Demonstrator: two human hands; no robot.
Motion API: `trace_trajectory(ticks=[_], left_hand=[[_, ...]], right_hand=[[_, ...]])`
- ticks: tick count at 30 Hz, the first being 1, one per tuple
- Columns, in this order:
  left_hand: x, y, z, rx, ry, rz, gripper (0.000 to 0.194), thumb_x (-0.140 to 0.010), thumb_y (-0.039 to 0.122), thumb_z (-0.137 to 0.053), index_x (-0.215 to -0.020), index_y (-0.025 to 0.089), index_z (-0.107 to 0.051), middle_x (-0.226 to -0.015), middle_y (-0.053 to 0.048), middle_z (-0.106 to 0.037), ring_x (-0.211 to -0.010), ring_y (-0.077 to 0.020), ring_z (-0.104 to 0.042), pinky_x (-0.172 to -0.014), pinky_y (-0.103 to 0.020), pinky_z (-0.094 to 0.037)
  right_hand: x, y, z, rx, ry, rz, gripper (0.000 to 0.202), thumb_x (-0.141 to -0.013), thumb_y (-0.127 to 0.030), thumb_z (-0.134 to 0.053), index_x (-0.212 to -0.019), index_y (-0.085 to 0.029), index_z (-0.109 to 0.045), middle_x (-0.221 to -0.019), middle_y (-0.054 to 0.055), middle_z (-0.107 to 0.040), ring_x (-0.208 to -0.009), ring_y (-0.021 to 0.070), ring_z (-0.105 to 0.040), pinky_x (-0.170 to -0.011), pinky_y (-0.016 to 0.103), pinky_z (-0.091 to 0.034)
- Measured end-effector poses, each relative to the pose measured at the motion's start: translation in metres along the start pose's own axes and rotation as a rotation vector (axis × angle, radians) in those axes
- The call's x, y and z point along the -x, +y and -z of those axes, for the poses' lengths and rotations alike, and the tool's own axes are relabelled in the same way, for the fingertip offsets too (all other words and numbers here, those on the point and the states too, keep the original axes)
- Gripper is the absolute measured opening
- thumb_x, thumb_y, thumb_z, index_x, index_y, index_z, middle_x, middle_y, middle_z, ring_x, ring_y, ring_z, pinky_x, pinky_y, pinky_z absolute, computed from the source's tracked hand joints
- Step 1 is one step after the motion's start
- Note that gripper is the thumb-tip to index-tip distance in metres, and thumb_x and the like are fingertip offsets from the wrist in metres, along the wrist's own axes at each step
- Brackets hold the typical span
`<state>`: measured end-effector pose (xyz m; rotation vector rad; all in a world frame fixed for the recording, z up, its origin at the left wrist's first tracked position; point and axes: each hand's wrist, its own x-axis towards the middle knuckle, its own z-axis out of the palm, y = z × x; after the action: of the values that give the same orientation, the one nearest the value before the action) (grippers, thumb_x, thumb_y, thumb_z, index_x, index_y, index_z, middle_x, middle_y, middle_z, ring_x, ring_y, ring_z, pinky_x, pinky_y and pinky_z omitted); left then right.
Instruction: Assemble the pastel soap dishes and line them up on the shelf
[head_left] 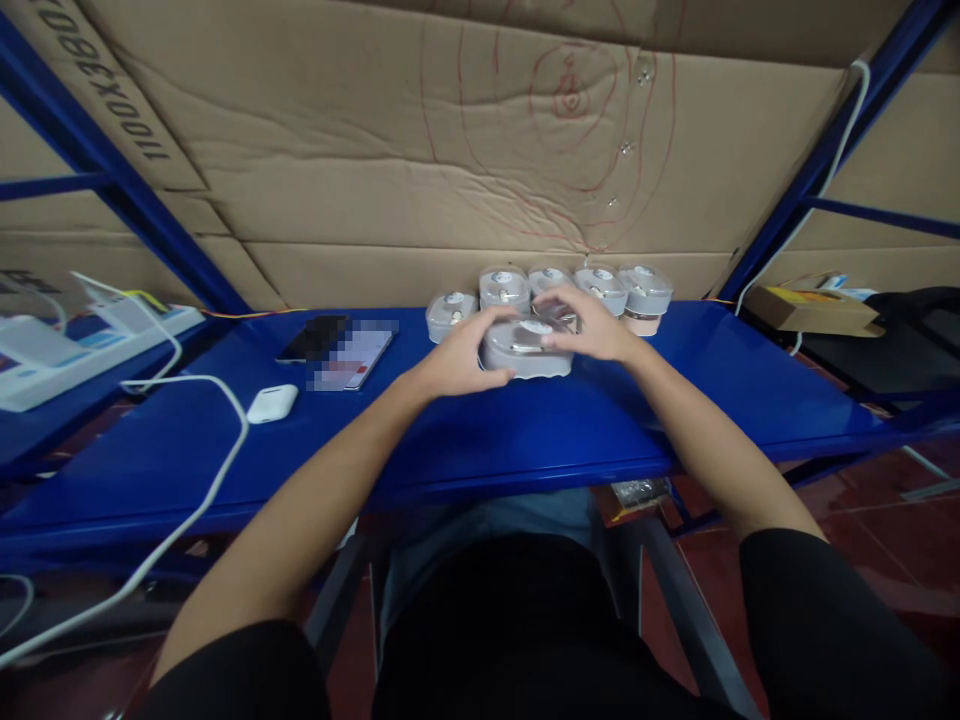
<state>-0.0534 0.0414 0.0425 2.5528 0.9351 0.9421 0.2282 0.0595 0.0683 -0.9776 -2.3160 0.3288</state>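
Note:
A grey-white container with a clear lid (529, 355) is between my two hands, at the middle of the blue table (480, 440). My left hand (472, 355) grips its left end, thumb low at the front and fingers over the top. Around its upper right side curl the fingers of my right hand (589, 322). Behind them stand several similar lidded containers, one (451, 315) at the left and another (646, 288) at the right, on top of a pinkish one (643, 322).
Left on the table lie a dark phone (315, 338), a lit phone (356, 358) and a white earbud case (272, 404). A white cable (225, 460) crosses the left edge. Cardboard (375, 130) rises behind. An open carton (814, 310) sits at the right.

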Motion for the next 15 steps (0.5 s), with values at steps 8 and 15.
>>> trace_trajectory(ticks=[8,15], left_hand=[[-0.001,-0.007,-0.027,0.140,-0.160,0.035,0.100,-0.077,0.050,-0.083,-0.163,0.015,-0.048,-0.166,-0.024,-0.060,-0.153,-0.0441,-0.062,-0.129,-0.059,-0.051],[0.000,-0.014,-0.028,0.147,-0.171,0.055,0.118,-0.070,0.059,-0.096,-0.167,0.018,-0.043,-0.158,-0.024,-0.065,-0.146,-0.0467,-0.067,-0.122,-0.063,-0.055]], right_hand=[[0.004,0.011,-0.017,-0.110,-0.325,0.035,0.089,-0.077,-0.057,-0.096,-0.155,-0.027,-0.066,-0.152,0.009,-0.075,-0.136,0.0351,-0.071,-0.119,0.053,-0.055],[0.005,0.005,-0.009,-0.026,-0.318,-0.050,0.074,-0.082,-0.059,-0.089,-0.146,-0.025,-0.072,-0.142,0.010,-0.079,-0.125,0.0355,-0.074,-0.106,0.050,-0.059]])
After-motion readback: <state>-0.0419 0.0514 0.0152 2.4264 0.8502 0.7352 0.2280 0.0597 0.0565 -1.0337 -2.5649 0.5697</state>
